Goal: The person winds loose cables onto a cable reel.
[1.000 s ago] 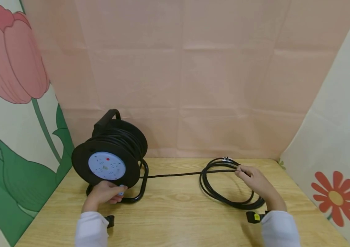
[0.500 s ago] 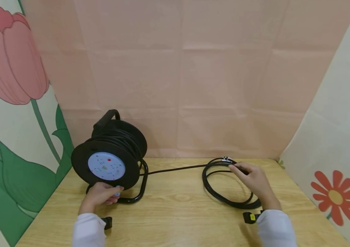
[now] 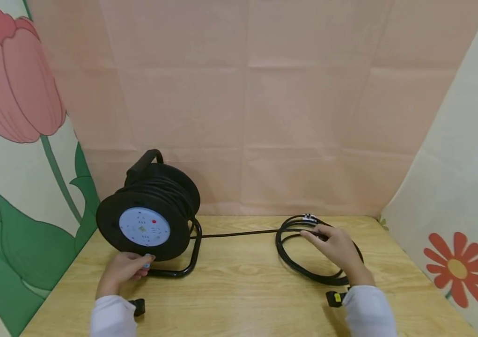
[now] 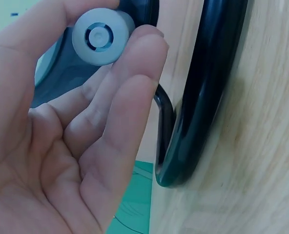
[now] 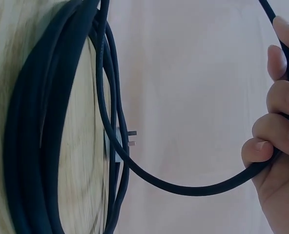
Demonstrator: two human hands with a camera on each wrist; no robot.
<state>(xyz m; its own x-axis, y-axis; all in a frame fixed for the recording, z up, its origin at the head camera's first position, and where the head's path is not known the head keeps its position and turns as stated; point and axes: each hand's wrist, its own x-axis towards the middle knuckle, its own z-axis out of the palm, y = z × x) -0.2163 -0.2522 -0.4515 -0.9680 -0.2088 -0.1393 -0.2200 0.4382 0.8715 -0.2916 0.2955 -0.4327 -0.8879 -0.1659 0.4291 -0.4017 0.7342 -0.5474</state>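
Observation:
A black cable reel (image 3: 160,171) with a pale blue socket disc (image 3: 144,227) stands at the left of the head view. Below the disc, my left hand (image 3: 120,271) pinches the reel's light blue crank knob (image 4: 98,36) between thumb and fingers. My right hand (image 3: 335,245) holds the black cable (image 5: 198,190), its fingers curled round it above a loose coil (image 3: 285,257) on the table. From that hand the cable (image 3: 239,233) runs left, nearly straight, to the reel. A pronged plug (image 5: 118,146) shows at the coil's far side.
The reel rests on a black tubular stand (image 3: 195,255) and has a carrying handle (image 3: 142,164) on top. A wooden table (image 3: 239,290) lies under everything. A pink backdrop (image 3: 239,117) rises behind it, with flower-printed panels at both sides.
My left hand has moved left with the knob, and the disc's red dot has shifted right as the reel turns. My right hand has moved left, still holding the cable.

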